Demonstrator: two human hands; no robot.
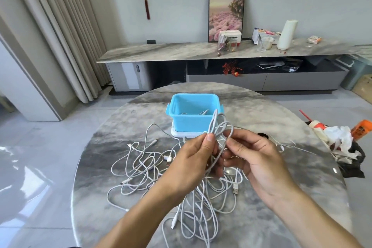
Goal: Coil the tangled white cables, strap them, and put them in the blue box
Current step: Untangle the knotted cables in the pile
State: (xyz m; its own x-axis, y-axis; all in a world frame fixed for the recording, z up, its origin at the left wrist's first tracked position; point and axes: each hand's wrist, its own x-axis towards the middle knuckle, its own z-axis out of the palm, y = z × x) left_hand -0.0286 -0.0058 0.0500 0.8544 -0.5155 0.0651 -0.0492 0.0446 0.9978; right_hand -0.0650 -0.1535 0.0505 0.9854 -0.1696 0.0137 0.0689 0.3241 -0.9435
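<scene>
A tangle of white cables sprawls over the round marble table, between me and the blue box. The box stands on a white lid at the table's middle and holds a cable or two inside. My left hand pinches a small bundle of cable loops that stands up in front of the box's near right corner. My right hand pinches the same bundle from the right, thumb and fingers curled around the strands. Loose cable hangs from both hands down to the pile.
At the table's right edge lie crumpled white paper, a black bag, an orange bottle and a cup with a red straw. A long marble sideboard with clutter stands behind, across the tiled floor.
</scene>
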